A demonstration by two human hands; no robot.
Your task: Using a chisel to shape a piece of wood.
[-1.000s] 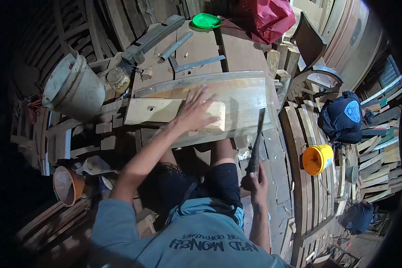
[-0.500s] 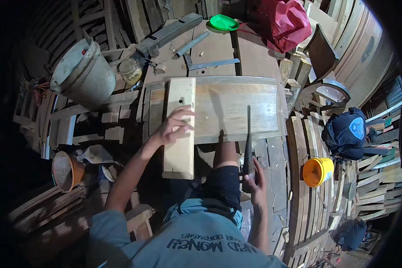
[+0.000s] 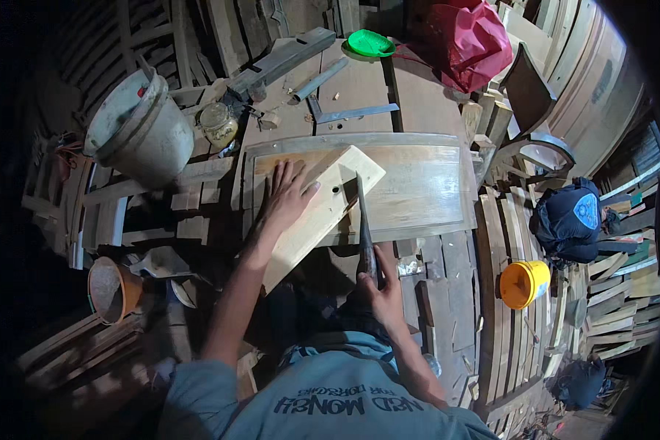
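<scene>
Pale wooden board (image 3: 317,210) — now turned slantwise.

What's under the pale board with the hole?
Beneath its far part is the framed wooden panel; the near end of the pale board juts past the panel's near edge. The panel surface directly beneath the board is covered and cannot be seen.

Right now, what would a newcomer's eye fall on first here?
Probably the pale, flat wooden board slanting across the wide, framed wooden panel in the centre, with the spread left hand at its left edge and the right hand gripping a long, dark, narrow tool. Next would come the bright green shallow dish and crumpled red bag near the top, then the round yellow bucket at the right.
</scene>
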